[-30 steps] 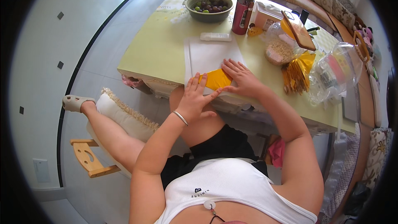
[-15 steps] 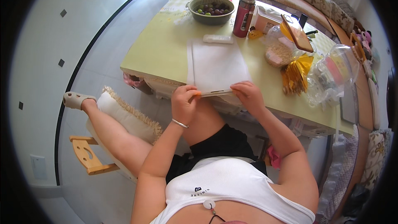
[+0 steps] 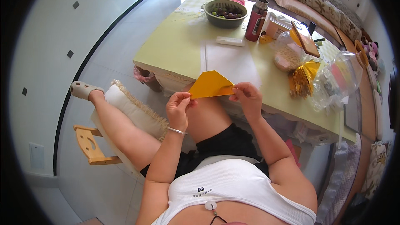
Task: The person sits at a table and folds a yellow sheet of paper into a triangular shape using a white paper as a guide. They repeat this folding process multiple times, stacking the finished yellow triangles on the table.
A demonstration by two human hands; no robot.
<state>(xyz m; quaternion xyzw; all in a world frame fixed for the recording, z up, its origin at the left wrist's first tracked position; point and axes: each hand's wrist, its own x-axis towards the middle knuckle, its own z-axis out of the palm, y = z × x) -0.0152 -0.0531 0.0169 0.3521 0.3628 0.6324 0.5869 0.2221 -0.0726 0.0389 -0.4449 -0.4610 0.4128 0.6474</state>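
Note:
A folded sheet of shiny gold paper (image 3: 212,85) is stretched between my two hands, just off the table's near edge and above my thigh. It has a flat top, slanted sides and a straight lower edge. My left hand (image 3: 179,110) pinches its lower left corner between thumb and fingers. At the lower right corner, my right hand (image 3: 248,100) does the same. Behind the gold paper, white sheets (image 3: 237,64) lie on the table, with a small white oblong object (image 3: 230,41) at their far end.
On the green table (image 3: 166,50) stand a basket of grapes (image 3: 210,18) and a dark red flask (image 3: 256,21). To the right are a phone (image 3: 305,39), a stack of gold paper (image 3: 301,82) and clear plastic bags (image 3: 337,79). A wooden chair part (image 3: 93,150) is at lower left.
The folded paper, seen edge-on before, now tilts up and shows its gold face. Both hands still grip its ends. The whole view has shifted slightly, moving the table rightward in the picture.

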